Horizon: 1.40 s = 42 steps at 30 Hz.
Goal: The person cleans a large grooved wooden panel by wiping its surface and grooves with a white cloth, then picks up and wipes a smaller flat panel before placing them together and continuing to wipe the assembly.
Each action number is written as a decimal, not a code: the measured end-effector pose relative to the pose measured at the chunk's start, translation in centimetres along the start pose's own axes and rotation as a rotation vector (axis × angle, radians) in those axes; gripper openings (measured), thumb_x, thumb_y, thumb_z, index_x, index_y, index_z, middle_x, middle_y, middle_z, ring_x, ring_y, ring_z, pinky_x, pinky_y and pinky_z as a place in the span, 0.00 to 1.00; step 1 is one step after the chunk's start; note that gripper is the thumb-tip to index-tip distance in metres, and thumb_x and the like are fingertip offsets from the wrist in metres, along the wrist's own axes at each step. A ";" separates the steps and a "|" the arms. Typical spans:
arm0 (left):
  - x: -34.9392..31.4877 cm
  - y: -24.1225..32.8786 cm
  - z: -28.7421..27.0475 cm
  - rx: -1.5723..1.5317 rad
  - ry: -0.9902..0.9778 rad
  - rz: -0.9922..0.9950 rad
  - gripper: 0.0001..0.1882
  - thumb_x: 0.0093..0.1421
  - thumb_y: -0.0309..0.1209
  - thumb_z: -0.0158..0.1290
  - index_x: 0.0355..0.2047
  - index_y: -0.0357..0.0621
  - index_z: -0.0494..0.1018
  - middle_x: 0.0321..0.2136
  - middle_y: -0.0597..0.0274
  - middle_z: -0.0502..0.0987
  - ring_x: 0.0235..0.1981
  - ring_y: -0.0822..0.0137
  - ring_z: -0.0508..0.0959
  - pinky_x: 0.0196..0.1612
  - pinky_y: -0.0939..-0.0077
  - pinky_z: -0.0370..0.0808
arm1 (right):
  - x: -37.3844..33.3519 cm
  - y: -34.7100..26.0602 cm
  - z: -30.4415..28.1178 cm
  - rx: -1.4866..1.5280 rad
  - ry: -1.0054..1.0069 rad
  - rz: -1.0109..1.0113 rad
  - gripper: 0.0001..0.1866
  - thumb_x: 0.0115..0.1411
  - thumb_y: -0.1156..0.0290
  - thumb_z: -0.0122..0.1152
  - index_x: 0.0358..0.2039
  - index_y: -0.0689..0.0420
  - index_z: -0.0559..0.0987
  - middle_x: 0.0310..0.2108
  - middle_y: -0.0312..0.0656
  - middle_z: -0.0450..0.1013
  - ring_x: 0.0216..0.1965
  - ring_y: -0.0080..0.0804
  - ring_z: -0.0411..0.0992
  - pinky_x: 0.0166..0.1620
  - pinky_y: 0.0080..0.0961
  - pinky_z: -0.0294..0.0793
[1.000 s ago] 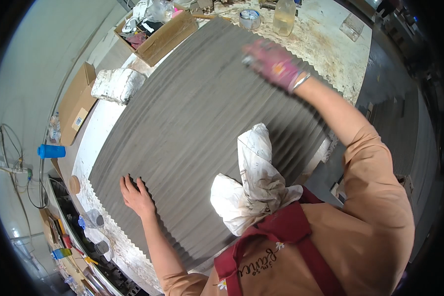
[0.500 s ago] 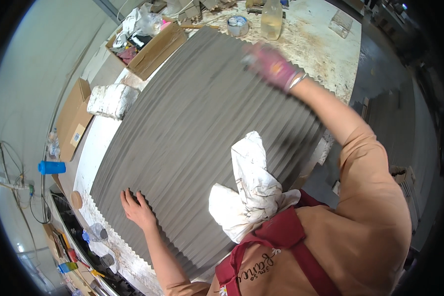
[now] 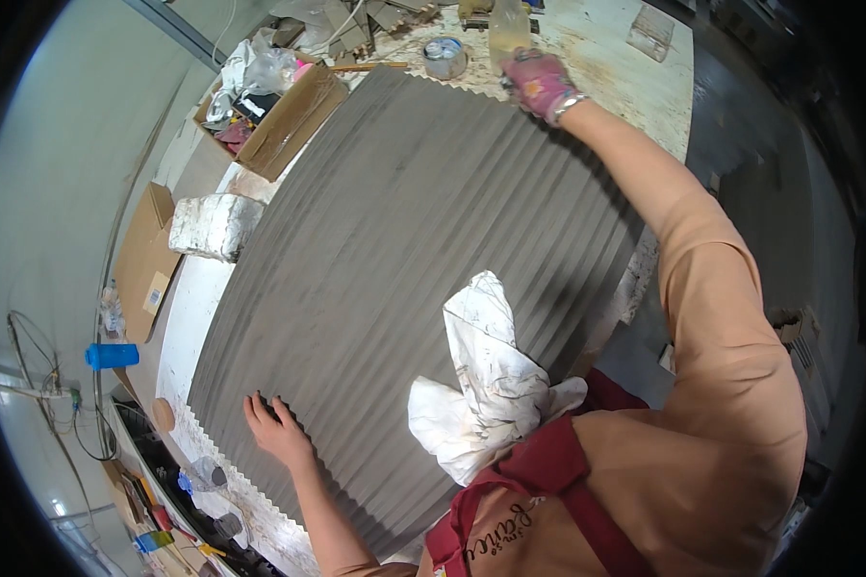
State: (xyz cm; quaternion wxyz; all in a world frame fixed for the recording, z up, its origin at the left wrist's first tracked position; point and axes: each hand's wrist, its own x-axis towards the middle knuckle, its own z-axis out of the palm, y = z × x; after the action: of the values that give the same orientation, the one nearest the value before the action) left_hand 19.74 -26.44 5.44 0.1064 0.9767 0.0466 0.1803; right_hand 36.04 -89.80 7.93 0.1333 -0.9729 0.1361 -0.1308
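Note:
A large grey corrugated sheet [image 3: 385, 221] with ridged ends covers most of the worktable. On its near left part rests my bare left hand [image 3: 281, 435], fingers spread, holding nothing. At the sheet's far right edge is my right hand [image 3: 539, 87] in a pink patterned glove. Its fingers are curled, and whatever they may hold is hidden. Just beyond them stands a clear bottle of yellowish liquid [image 3: 508, 31]; I cannot tell whether the glove touches it. A crumpled white cloth [image 3: 491, 337] hangs at my apron over the sheet's near side.
Left of the sheet are a cardboard box of odds and ends [image 3: 289, 125], a white wrapped block [image 3: 215, 227] and a blue cup [image 3: 113, 356]. A round tin [image 3: 445, 60] sits beyond the far edge. The table's right edge [image 3: 689, 106] drops to the floor.
My right hand has moved farther out and slightly right, to the sheet's far edge by the bottle. My left hand stays on the sheet while the whole view has shifted a little.

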 end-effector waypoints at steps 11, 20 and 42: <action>-0.3 0.0 -0.4 -0.003 -0.037 -0.036 0.22 0.63 0.39 0.46 0.53 0.37 0.67 0.58 0.47 0.64 0.55 0.47 0.66 0.57 0.56 0.61 | -3.2 -2.6 -0.8 -0.077 -0.097 -0.212 0.22 0.57 0.65 0.58 0.52 0.51 0.70 0.43 0.51 0.70 0.43 0.47 0.72 0.45 0.39 0.72; -0.3 0.3 -0.6 0.049 -0.079 -0.086 0.23 0.64 0.39 0.44 0.55 0.40 0.65 0.60 0.50 0.61 0.58 0.52 0.63 0.59 0.56 0.56 | -11.5 -14.5 1.9 0.235 0.013 -0.778 0.24 0.59 0.60 0.52 0.57 0.47 0.66 0.51 0.47 0.67 0.51 0.43 0.67 0.52 0.38 0.68; -0.3 0.5 -0.6 0.057 -0.080 -0.107 0.22 0.63 0.38 0.46 0.55 0.44 0.65 0.59 0.53 0.62 0.60 0.53 0.62 0.60 0.57 0.55 | 1.3 -5.0 2.9 0.065 0.148 -0.238 0.22 0.57 0.63 0.55 0.53 0.48 0.71 0.49 0.55 0.70 0.47 0.52 0.71 0.50 0.41 0.70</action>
State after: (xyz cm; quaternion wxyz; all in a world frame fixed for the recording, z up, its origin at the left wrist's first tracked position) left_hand 19.24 -26.82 6.00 0.0898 0.9819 0.0995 0.1339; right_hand 39.25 -84.86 6.97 0.1376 -0.9652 0.0247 -0.2212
